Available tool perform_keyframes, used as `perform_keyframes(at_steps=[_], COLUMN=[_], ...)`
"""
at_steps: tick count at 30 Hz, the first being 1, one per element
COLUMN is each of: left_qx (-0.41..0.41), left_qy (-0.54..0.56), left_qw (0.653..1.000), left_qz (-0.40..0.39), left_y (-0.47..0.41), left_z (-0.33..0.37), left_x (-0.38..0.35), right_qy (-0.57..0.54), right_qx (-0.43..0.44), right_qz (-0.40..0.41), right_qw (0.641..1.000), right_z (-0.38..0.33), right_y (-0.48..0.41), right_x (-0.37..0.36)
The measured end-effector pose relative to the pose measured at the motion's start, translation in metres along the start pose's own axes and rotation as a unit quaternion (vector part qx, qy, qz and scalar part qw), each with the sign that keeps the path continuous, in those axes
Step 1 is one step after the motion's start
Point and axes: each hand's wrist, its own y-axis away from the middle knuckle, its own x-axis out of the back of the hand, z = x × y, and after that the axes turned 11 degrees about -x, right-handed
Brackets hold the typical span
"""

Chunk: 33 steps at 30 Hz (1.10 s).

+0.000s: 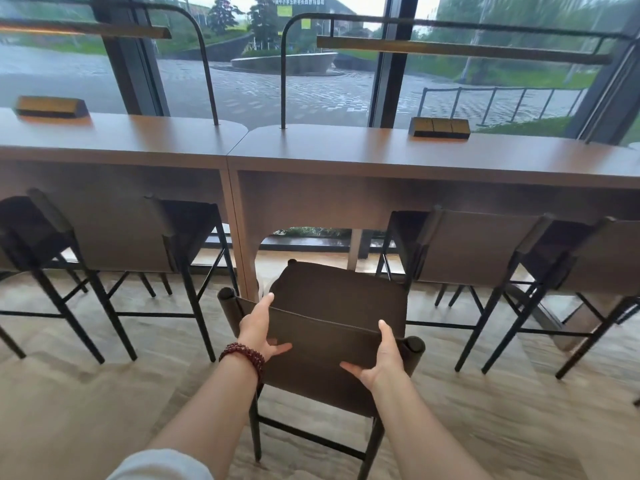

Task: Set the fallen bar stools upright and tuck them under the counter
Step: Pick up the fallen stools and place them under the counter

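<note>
**Both hands on the stool's back**

The stool [332, 292] stands upright on the floor, just short of the counter [346, 150] and not under it. It sits in the gap between the tucked stools on the left [114, 237] and those on the right [474, 244].

The left hand [258, 327] and right hand [384, 358] each grip the top edge of the backrest [322, 341], thumbs on the near face and fingers over the far side.

The seat faces the counter. The backrest runs left to right, its right end nearer the person.

Two small blocks [439, 127] lie on the counter.
</note>
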Motion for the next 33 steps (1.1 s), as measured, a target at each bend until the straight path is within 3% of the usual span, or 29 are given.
perform_keyframes(at_steps=[9,22,33], left_qx=[0.057,0.059,-0.023], left_qy=[-0.01,-0.011,0.041], left_qw=[0.996,0.998,0.999], left_qz=[-0.066,-0.021,0.006], left_y=[-0.045,-0.055,-0.061], left_z=[0.013,0.015,0.024], left_x=[-0.009,-0.009,-0.045], right_qy=[-0.066,-0.081,-0.038], right_qx=[0.03,0.047,0.031], right_qz=[-0.018,0.045,0.045], right_qw=[0.997,0.995,0.998], right_z=[-0.01,-0.012,-0.06], right_y=[-0.023,-0.018,-0.027], right_x=[-0.013,-0.021,-0.036])
